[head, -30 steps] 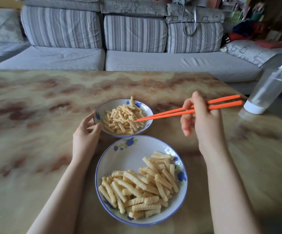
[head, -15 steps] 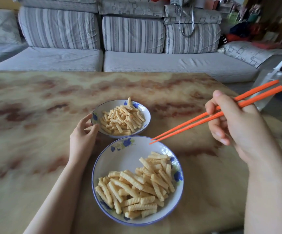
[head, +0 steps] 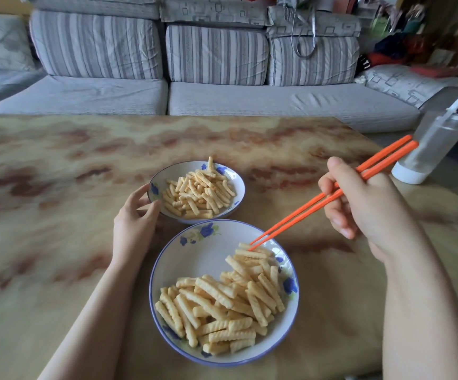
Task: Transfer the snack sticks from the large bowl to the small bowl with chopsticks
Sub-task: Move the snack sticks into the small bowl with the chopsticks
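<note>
**Item: snack sticks** [head: 222,305].
- Location: they are lying heaped in the near and right part of the large bowl [head: 194,256]. A second heap is already sitting in the small bowl [head: 167,178], just beyond it on the table [head: 57,187].
- Handling, as I am judging it: light, dry, stiff and ridged, and probably brittle. I am expecting one to snap under a hard squeeze, or to swing round if I take it by an end. The ridges should be giving the tips some bite.
- Best hold: across the middle of a loose stick on top of the heap, not one pinned under others.

**Item: chopsticks** [head: 318,198], orange.
- Grip: my right hand [head: 365,207] is gripping them partway up their length, thumb over the top and fingers curled beneath.
- Tips: they are standing a narrow gap apart and pinching nothing. They are pointing down at the farthest stick on the heap's far right edge. I cannot tell whether the lower tip is touching it.

**Item: left hand** [head: 134,223].
- I am cupping the near-left wall of the small bowl, with thumb and fingers curved round its rim, steadying it.

**Also present:** a clear bottle [head: 436,144] with a white base is standing well apart at the table's right.
</note>
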### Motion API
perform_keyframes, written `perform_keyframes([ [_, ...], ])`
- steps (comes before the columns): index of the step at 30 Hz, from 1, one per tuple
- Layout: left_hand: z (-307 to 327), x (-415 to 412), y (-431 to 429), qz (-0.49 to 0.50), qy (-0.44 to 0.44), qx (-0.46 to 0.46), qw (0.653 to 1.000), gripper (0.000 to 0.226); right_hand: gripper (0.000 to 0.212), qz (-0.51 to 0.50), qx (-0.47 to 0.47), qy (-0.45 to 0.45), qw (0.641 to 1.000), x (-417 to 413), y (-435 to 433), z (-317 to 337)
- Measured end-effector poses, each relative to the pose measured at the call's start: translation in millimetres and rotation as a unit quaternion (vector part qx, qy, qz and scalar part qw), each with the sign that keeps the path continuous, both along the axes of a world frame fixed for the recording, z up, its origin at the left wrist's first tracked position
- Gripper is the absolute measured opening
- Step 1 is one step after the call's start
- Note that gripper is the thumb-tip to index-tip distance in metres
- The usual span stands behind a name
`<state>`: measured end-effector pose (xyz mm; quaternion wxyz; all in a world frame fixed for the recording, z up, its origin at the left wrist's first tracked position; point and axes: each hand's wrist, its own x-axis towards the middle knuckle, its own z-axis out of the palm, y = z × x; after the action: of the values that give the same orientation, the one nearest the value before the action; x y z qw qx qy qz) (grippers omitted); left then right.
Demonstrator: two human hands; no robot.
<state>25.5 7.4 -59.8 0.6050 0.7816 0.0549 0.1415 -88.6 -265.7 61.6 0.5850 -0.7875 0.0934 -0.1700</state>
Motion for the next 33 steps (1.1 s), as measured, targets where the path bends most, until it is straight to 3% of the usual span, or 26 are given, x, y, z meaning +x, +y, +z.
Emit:
perform_keyframes([
  [8,-1,0,0,0.0,-0.002,-0.002,1.0,0.043,0.042,-0.06,0.155,-0.126,0.978,16,17,-8],
  [13,0,-1,0,0.001,0.001,0.013,1.0,0.043,0.042,-0.074,0.187,-0.135,0.97,37,38,-23],
  [26,0,-1,0,0.004,0.007,0.014,1.0,0.043,0.042,-0.051,0.151,-0.128,0.979,41,36,-29],
  [33,1,-2,0,0.002,0.008,0.015,1.0,0.044,0.042,0.028,0.074,-0.072,0.994,11,5,-5],
])
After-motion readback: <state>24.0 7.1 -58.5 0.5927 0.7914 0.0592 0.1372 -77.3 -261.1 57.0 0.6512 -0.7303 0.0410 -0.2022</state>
